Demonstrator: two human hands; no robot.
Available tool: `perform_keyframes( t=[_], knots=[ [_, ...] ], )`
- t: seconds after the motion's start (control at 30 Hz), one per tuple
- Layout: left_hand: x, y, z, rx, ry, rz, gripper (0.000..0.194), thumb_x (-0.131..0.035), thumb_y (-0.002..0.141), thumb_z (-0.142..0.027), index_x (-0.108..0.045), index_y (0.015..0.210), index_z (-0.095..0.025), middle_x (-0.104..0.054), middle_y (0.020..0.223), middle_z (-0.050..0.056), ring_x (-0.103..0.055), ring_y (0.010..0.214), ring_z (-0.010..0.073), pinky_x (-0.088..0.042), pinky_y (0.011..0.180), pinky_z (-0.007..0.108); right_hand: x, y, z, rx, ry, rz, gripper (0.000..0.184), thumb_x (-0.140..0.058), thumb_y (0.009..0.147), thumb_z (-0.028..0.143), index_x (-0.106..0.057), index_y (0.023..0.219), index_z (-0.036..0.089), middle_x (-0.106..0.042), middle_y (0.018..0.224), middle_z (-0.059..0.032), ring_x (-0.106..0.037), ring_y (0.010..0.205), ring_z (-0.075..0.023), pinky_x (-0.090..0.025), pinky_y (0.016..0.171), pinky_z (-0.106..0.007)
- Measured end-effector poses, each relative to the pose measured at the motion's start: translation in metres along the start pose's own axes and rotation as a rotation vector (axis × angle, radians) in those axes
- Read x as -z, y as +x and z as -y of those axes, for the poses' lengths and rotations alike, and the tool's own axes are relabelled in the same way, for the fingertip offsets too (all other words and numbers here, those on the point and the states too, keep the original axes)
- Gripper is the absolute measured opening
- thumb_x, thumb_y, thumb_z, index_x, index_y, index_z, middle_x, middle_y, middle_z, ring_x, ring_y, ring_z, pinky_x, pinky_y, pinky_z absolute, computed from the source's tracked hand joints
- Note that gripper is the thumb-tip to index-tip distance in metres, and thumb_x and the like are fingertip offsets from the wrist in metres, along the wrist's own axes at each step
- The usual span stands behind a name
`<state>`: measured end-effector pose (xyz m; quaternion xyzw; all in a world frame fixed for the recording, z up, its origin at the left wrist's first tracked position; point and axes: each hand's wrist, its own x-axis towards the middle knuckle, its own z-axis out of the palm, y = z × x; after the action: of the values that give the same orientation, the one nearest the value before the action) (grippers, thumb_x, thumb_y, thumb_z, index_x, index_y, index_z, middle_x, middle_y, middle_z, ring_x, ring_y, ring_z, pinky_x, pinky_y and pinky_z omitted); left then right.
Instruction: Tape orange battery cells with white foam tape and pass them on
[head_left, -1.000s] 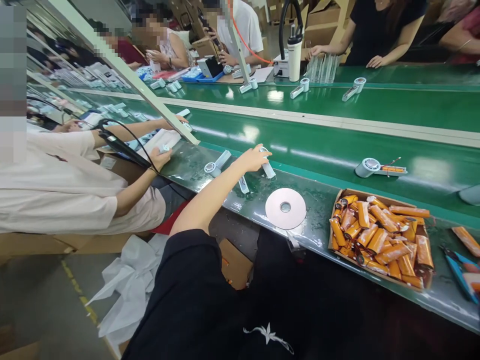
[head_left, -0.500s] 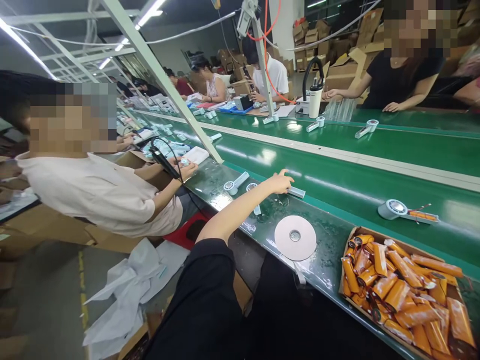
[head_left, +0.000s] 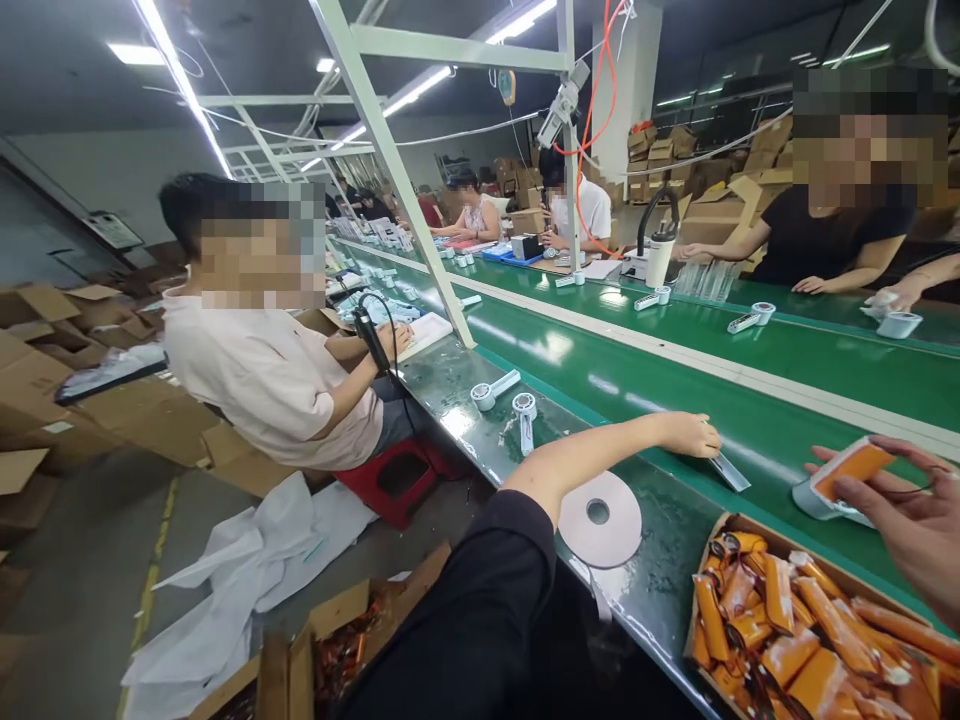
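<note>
My left hand (head_left: 686, 434) reaches across the dark ledge to the edge of the green belt (head_left: 675, 385). Its fingers are closed on one end of a thin grey cover strip (head_left: 729, 471), which lies on the belt edge. My right hand (head_left: 911, 525) enters from the right and holds a white fan body (head_left: 817, 498) with an orange battery (head_left: 853, 466) set in it, just above the belt. A flat white tape roll (head_left: 600, 517) lies on the ledge below my left forearm. A cardboard box (head_left: 731, 525) of orange batteries sits under my right hand.
Two white fan parts (head_left: 495, 388) (head_left: 523, 414) lie on the ledge further left. A co-worker in a white shirt (head_left: 262, 380) sits at the left holding a black corded tool (head_left: 369, 335). Other people work across the belt. Cardboard and white wrapping cover the floor.
My left hand slid to the right along the belt edge with the grey strip. My right hand came into view holding the fan body that lay on the belt. The view tilted upward.
</note>
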<state>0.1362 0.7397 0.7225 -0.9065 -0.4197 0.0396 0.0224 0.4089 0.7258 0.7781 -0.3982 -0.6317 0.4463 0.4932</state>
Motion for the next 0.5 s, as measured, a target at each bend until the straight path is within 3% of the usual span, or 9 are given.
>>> perform_keyframes(
  t=[0.1, 0.17, 0.3, 0.4, 0.5],
  knots=[
    [0.001, 0.009, 0.003, 0.077, -0.021, 0.033, 0.042, -0.062, 0.086, 0.007, -0.087, 0.093, -0.026, -0.081, 0.128, 0.016, -0.071, 0.127, 0.0281, -0.052, 0.121, 0.053, 0.0, 0.021, -0.019, -0.121, 0.0, 0.171, 0.065, -0.102, 0.044, 0.072, -0.07, 0.093, 0.044, -0.086, 0.097, -0.0186, -0.084, 0.083, -0.0419, -0.067, 0.066, -0.051],
    [0.003, 0.018, 0.007, 0.16, -0.067, 0.065, 0.036, -0.066, 0.077, 0.008, -0.086, 0.086, -0.021, -0.084, 0.11, 0.018, -0.074, 0.116, 0.0324, -0.057, 0.112, 0.057, 0.001, 0.026, -0.027, -0.064, -0.027, 0.211, 0.063, -0.1, 0.052, 0.071, -0.072, 0.1, 0.041, -0.086, 0.096, -0.0163, -0.084, 0.086, -0.0388, -0.068, 0.068, -0.049],
    [0.008, 0.03, 0.019, 0.198, -0.251, 0.106, 0.013, -0.079, 0.072, -0.006, -0.083, 0.075, -0.018, -0.083, 0.084, 0.011, -0.075, 0.085, 0.0262, -0.06, 0.087, 0.037, -0.004, 0.028, -0.031, 0.043, -0.238, 0.288, 0.058, -0.081, 0.08, 0.063, -0.074, 0.125, 0.027, -0.087, 0.101, -0.0101, -0.084, 0.09, -0.0308, -0.066, 0.084, -0.047],
    [0.0, 0.031, 0.036, 0.189, -0.395, 0.065, 0.008, -0.079, 0.079, -0.017, -0.085, 0.084, -0.019, -0.085, 0.094, 0.004, -0.075, 0.084, 0.0196, -0.055, 0.081, 0.027, -0.013, 0.034, -0.034, 0.047, -0.415, 0.352, 0.052, -0.073, 0.089, 0.047, -0.072, 0.133, 0.02, -0.086, 0.101, -0.009, -0.082, 0.089, -0.027, -0.062, 0.087, -0.041],
    [-0.016, 0.028, 0.045, 0.259, -0.478, -0.028, 0.021, -0.067, 0.091, -0.022, -0.084, 0.102, -0.017, -0.085, 0.108, 0.005, -0.074, 0.094, 0.0193, -0.051, 0.084, 0.026, -0.028, 0.041, -0.038, 0.054, -0.626, 0.472, 0.043, -0.07, 0.096, 0.033, -0.07, 0.137, 0.02, -0.086, 0.095, -0.007, -0.078, 0.083, -0.0238, -0.058, 0.082, -0.034]
  ],
)
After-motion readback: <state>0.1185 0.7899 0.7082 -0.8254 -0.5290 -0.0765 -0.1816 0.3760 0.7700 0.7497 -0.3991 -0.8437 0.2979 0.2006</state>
